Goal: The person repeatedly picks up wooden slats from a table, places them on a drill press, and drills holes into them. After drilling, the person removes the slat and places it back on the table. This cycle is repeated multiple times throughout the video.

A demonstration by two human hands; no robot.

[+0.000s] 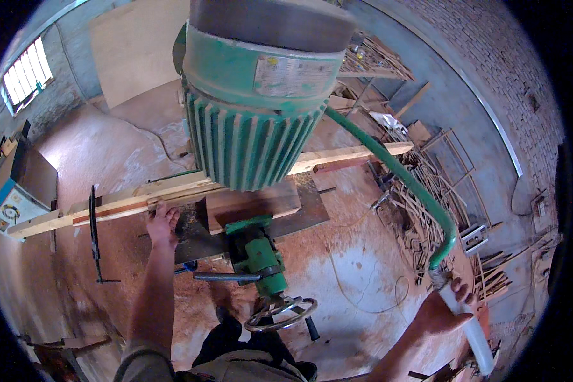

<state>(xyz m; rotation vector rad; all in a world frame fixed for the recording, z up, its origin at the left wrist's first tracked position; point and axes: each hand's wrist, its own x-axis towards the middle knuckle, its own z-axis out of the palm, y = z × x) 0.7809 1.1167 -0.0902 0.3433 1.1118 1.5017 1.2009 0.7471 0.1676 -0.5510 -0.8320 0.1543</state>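
My right hand [440,312] is closed around the pale sleeve of a long bent green lever [420,194]. The lever runs up to a large green ribbed motor [254,127] that hangs over the work. At the left, my left hand [163,224] grips the near edge of a wooden strip [118,209], one of several lying along a long pale beam [344,156]. Beneath the motor lies a reddish wood block [254,207], with a green vise [256,254] against its near side. The motor hides the tool and part of the beam.
A black bar clamp [94,235] hangs across the beam's left part. Nearest my body are a metal handwheel [280,315] and a grey lever bar [226,277]. Scrap sticks [426,235] pile up at the right. A cable [356,305] lies on the dusty floor.
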